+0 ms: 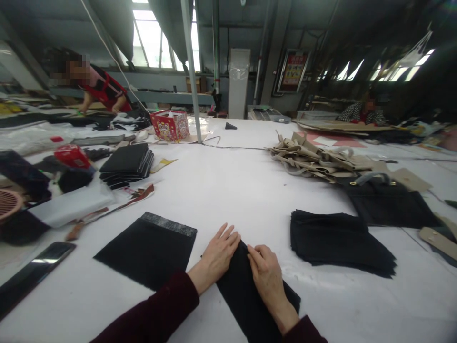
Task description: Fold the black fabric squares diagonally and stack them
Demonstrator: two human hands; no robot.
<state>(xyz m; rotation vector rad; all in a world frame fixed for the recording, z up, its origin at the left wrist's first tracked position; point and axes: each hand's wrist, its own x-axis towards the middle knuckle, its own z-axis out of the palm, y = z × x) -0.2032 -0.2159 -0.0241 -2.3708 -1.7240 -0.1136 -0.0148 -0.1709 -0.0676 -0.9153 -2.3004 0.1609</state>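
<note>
A black fabric piece (246,295) lies on the white table (232,190) right in front of me. My left hand (219,255) rests flat on its left edge, fingers stretched out. My right hand (267,276) presses on the same piece, fingers bent down onto the cloth. To the left lies another flat black piece (150,250) with a grey strip along its far edge. A stack of black fabric pieces (335,240) sits to the right.
A dark phone (32,274) lies at the left edge. Folded black pieces (126,164), a red box (169,125), beige straps (317,159) and a black bag (389,202) sit farther back. A metal pole (191,71) stands mid-table. Other people work at far tables.
</note>
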